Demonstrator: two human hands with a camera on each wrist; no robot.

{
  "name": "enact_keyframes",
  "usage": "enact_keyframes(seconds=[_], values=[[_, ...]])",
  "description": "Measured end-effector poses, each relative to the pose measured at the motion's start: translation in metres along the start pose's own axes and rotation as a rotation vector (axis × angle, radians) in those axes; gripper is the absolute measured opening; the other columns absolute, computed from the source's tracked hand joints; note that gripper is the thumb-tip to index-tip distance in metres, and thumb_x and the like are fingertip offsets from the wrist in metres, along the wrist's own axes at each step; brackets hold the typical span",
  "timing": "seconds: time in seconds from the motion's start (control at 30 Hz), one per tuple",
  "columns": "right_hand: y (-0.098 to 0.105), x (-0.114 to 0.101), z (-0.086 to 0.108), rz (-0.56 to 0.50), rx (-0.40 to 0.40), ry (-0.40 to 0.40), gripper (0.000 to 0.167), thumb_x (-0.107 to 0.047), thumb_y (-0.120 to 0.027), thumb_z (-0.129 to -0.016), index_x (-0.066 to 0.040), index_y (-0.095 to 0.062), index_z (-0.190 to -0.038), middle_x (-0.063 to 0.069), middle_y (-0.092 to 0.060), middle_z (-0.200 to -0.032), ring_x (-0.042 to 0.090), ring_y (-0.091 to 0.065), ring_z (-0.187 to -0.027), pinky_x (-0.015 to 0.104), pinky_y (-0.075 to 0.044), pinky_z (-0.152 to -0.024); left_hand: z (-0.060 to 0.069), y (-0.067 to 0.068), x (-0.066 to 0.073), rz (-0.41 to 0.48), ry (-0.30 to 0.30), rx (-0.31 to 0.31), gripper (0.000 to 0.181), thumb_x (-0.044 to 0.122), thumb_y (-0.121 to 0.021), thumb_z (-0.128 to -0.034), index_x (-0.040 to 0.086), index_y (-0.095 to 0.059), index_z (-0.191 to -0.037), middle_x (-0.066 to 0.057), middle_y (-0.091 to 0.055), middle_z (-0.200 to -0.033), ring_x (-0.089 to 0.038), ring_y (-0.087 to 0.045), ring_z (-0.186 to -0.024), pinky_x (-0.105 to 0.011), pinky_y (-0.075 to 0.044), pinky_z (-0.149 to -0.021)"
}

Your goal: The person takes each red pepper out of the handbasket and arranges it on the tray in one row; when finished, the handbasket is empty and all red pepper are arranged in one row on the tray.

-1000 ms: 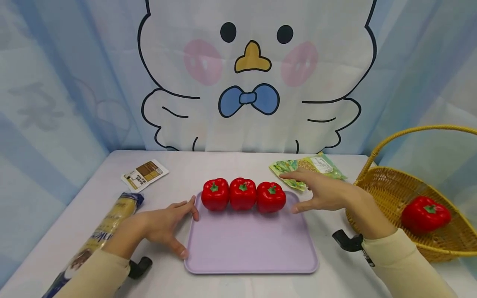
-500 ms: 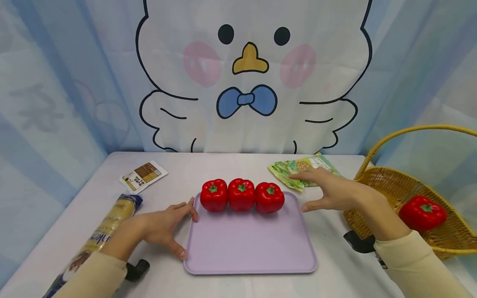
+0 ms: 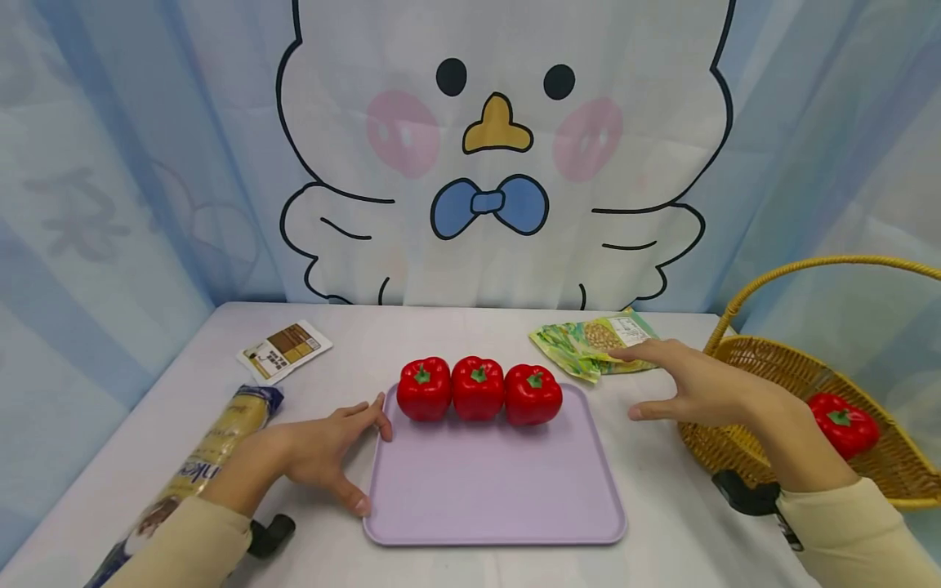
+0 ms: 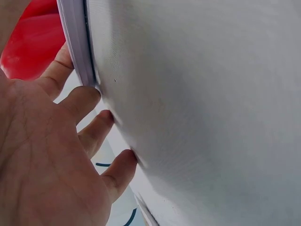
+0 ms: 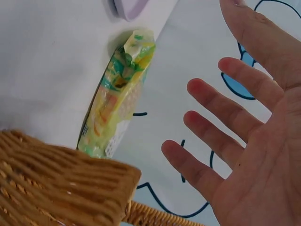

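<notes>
My left hand [image 3: 316,453] touches the left edge of a lilac tray [image 3: 496,490] with its thumb and fingertips. In the left wrist view its fingers [image 4: 89,101] lie spread along the tray's side. Three red bell peppers [image 3: 478,385] sit side by side in a row at the tray's far edge. My right hand [image 3: 698,384] is held above the table between the tray and a wicker basket [image 3: 779,359], holding nothing. The right wrist view shows its fingers [image 5: 221,103] spread. Another red bell pepper [image 3: 845,426] lies in the basket, partly hidden by my right arm.
A green and yellow packet [image 3: 588,343] lies behind the tray at the right. On the left are a small brown and white packet [image 3: 285,351] and a long gold and blue package [image 3: 213,457], partly under my left arm. A curtain [image 3: 500,245] closes off the back.
My right hand has moved rightward, away from the tray's right edge and towards the basket. The left hand stays at the tray's left edge, and the peppers keep their places.
</notes>
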State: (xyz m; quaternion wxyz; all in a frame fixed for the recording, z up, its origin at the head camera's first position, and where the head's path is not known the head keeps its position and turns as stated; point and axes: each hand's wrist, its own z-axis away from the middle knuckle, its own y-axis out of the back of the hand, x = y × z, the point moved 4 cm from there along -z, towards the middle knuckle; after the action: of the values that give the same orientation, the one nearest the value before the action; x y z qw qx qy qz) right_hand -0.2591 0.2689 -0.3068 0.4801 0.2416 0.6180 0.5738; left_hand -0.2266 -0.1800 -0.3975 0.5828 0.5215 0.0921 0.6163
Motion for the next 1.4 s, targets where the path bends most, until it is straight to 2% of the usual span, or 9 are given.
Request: enact_keyframes(seconds=[0.1,0.23,0.33,0.53,0.73,0.97,1.1,1.3,1.4], values=[[0.004,0.005,0.005,0.006,0.007,-0.011,0.085,-0.06,-0.078,-0.083,-0.019,-0.05,-0.152,0.017,-0.047,-0.155,0.044,-0.041,-0.139,0.067,-0.046,-0.102,0.001,-0.002,0.0,0.007,0.0,0.0,0.073,0.05,-0.093,-0.0688,0.037,-0.046,-0.123,-0.016,-0.007,-0.172,-0.045,-0.016,-0.154,-0.074,-0.022,-0.117],[0.009,0.011,0.016,0.028,0.031,0.009,0.083,-0.059,-0.077,-0.085,-0.016,-0.051,-0.15,0.018,-0.048,-0.154,0.046,-0.042,-0.139,0.068,-0.044,-0.103,0.001,-0.002,0.001,-0.005,0.001,0.002,0.074,0.051,-0.093,-0.0687,0.037,-0.045,-0.123,-0.014,-0.008,-0.173,-0.045,-0.014,-0.155,-0.074,-0.022,-0.117],[0.012,0.016,0.025,0.051,0.047,0.016,0.08,-0.059,-0.075,-0.086,-0.016,-0.052,-0.15,0.018,-0.05,-0.152,0.049,-0.041,-0.14,0.074,-0.038,-0.105,0.0,-0.001,0.001,-0.016,0.006,0.002,0.075,0.052,-0.092,-0.0683,0.037,-0.045,-0.124,-0.013,-0.009,-0.173,-0.045,-0.013,-0.155,-0.074,-0.022,-0.117],[0.014,0.03,0.039,0.06,0.074,0.04,0.075,-0.054,-0.075,-0.089,-0.014,-0.053,-0.148,0.015,-0.054,-0.149,0.046,-0.045,-0.137,0.071,-0.041,-0.102,-0.001,0.0,0.0,-0.015,0.005,0.0,0.075,0.053,-0.093,-0.0678,0.036,-0.045,-0.124,-0.016,-0.009,-0.172,-0.046,-0.016,-0.154,-0.074,-0.022,-0.117],[0.013,0.051,0.053,0.044,0.096,0.013,0.07,-0.046,-0.077,-0.091,-0.011,-0.054,-0.147,0.02,-0.055,-0.146,0.049,-0.046,-0.134,0.071,-0.043,-0.098,-0.001,0.0,0.0,-0.023,-0.023,0.009,0.074,0.052,-0.092,-0.0689,0.035,-0.045,-0.124,-0.019,-0.009,-0.172,-0.045,-0.019,-0.154,-0.072,-0.023,-0.118],[0.014,0.07,0.066,0.043,0.138,0.031,0.064,-0.037,-0.079,-0.091,-0.009,-0.056,-0.143,0.021,-0.057,-0.143,0.051,-0.047,-0.131,0.07,-0.043,-0.095,0.0,0.0,0.001,-0.021,0.003,0.001,0.076,0.052,-0.093,-0.067,0.036,-0.045,-0.124,-0.017,-0.008,-0.172,-0.047,-0.015,-0.154,-0.074,-0.022,-0.116],[0.017,0.081,0.072,0.054,0.143,0.01,0.061,-0.035,-0.079,-0.091,-0.01,-0.057,-0.142,0.022,-0.058,-0.142,0.051,-0.05,-0.13,0.069,-0.046,-0.094,0.0,-0.001,0.0,-0.025,-0.002,0.006,0.077,0.052,-0.093,-0.0667,0.036,-0.045,-0.124,-0.017,-0.008,-0.172,-0.047,-0.016,-0.154,-0.075,-0.023,-0.116],[0.027,0.105,0.076,0.055,0.108,-0.063,0.059,-0.034,-0.076,-0.094,-0.006,-0.056,-0.142,0.023,-0.061,-0.138,0.048,-0.058,-0.122,0.057,-0.054,-0.087,-0.001,0.0,0.001,-0.034,0.002,0.001,0.077,0.053,-0.093,-0.0669,0.037,-0.045,-0.125,-0.016,-0.008,-0.172,-0.048,-0.014,-0.154,-0.076,-0.022,-0.115],[0.027,0.116,0.078,0.039,0.092,-0.073,0.059,-0.032,-0.075,-0.095,-0.004,-0.055,-0.143,0.025,-0.059,-0.139,0.044,-0.06,-0.12,0.046,-0.058,-0.083,-0.001,0.0,0.0,-0.032,0.004,0.005,0.077,0.052,-0.093,-0.0667,0.036,-0.045,-0.125,-0.016,-0.008,-0.172,-0.049,-0.013,-0.154,-0.077,-0.021,-0.114]])
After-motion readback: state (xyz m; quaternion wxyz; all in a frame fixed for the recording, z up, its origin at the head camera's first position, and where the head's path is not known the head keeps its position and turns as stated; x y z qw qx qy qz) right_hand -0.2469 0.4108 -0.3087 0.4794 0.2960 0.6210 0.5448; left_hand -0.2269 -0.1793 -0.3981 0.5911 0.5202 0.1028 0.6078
